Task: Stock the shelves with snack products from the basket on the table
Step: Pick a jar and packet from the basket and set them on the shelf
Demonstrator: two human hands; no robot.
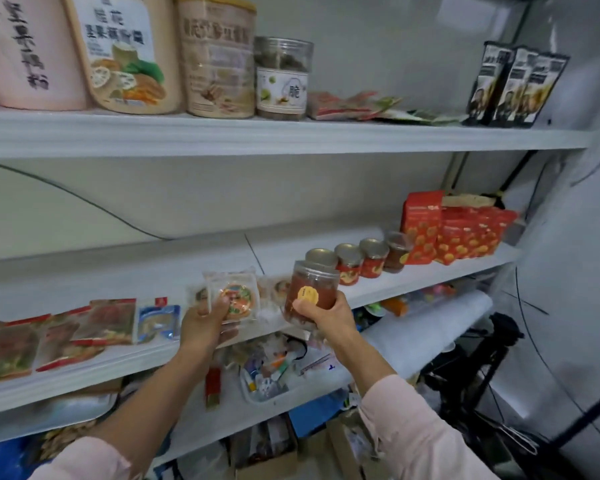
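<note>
My left hand (205, 323) grips a clear-wrapped round pastry packet (238, 297) with a colourful label, held just above the front of the middle shelf (430, 275). My right hand (326, 315) grips a clear plastic jar (312, 289) of reddish-brown snack with a yellow sticker, tilted, in front of the same shelf. Behind the jar stands a row of small gold-lidded jars (361, 259). More wrapped pastries (278, 287) lie between my hands on the shelf. The basket and table are out of view.
Flat red-edged snack packs (59, 337) and a blue-white packet (158, 322) lie on the middle shelf's left; red boxes (458, 233) stand at its right. The top shelf (291, 136) carries big tins, a clear jar and black bags. Lower shelves hold a tray of clutter (271, 375).
</note>
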